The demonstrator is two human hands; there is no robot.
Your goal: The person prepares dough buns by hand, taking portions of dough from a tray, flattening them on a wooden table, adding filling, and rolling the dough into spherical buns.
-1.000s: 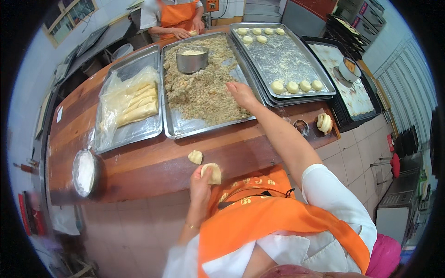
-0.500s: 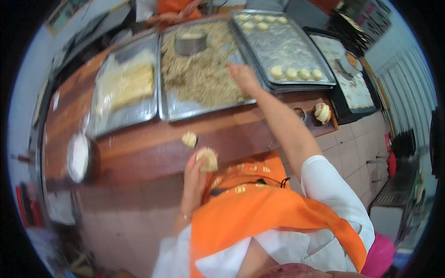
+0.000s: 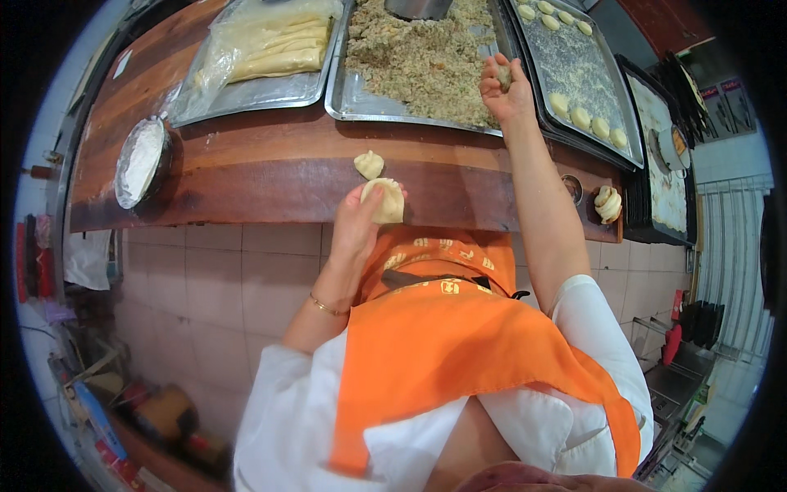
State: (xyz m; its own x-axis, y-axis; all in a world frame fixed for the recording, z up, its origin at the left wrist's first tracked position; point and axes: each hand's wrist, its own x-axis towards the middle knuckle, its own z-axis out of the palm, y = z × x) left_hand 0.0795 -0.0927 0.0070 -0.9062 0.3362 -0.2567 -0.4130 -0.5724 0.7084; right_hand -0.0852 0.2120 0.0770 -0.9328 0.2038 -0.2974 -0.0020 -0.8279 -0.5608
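Note:
In my left hand, near the table's front edge, I hold a flat round dough wrapper between thumb and fingers. Just beyond it a small lump of dough rests on the wooden table. My right hand is raised over the right front edge of a metal tray of crumbly filling. Its fingers are curled around a small clump of filling. A metal container stands in the filling at the far side, cut off by the picture's upper edge.
Left of the filling, a tray carries dough strips under plastic film. A bowl of white flour stands at the table's left. On the right are a floured tray with several dough balls, a metal ring and stacked dough pieces.
The view has tilted down toward the table. My right hand has turned and now shows a clump of filling in its curled fingers. My left hand still holds the wrapper.

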